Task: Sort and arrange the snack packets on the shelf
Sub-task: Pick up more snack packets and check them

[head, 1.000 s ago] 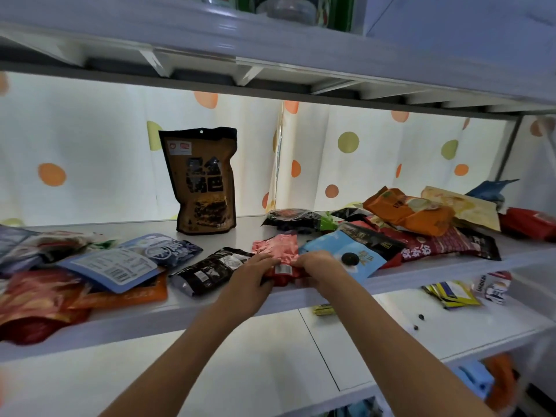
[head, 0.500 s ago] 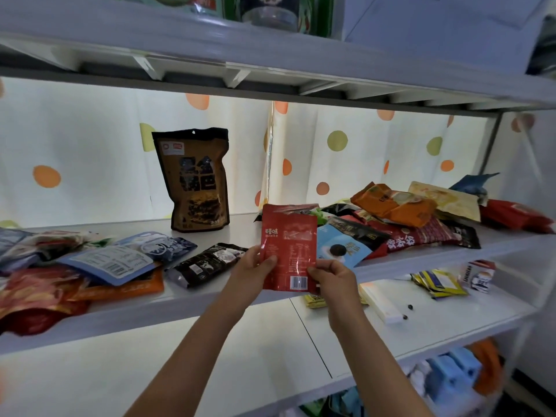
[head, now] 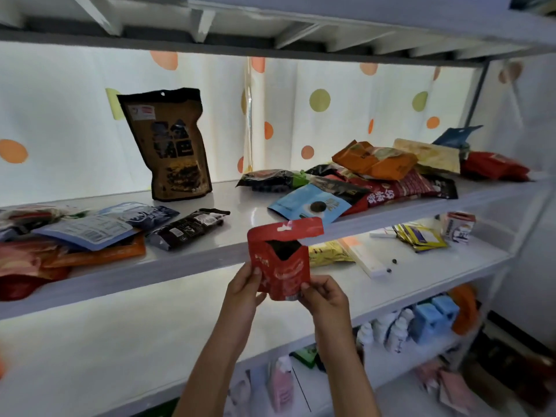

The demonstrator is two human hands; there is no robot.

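Observation:
I hold a small red snack packet [head: 282, 260] upright in front of the white shelf's front edge [head: 192, 260]. My left hand [head: 245, 288] pinches its lower left side and my right hand [head: 323, 294] pinches its lower right corner. The packet's top is torn open and its flap is bent back. On the shelf a tall brown and black pouch [head: 168, 145] stands upright near the back. A black packet [head: 188, 227] and a blue packet [head: 307, 204] lie flat near the front.
A heap of packets [head: 388, 173] covers the shelf's right part, another pile [head: 60, 236] lies at the left. The shelf board below [head: 436, 266] carries a yellow packet, small sachets and a carton. Bottles stand on the lowest level. A dotted curtain hangs behind.
The red packet came off the shelf and moved down toward me, held by both hands. Its top flap now bends back and shows the opening. The camera moved closer.

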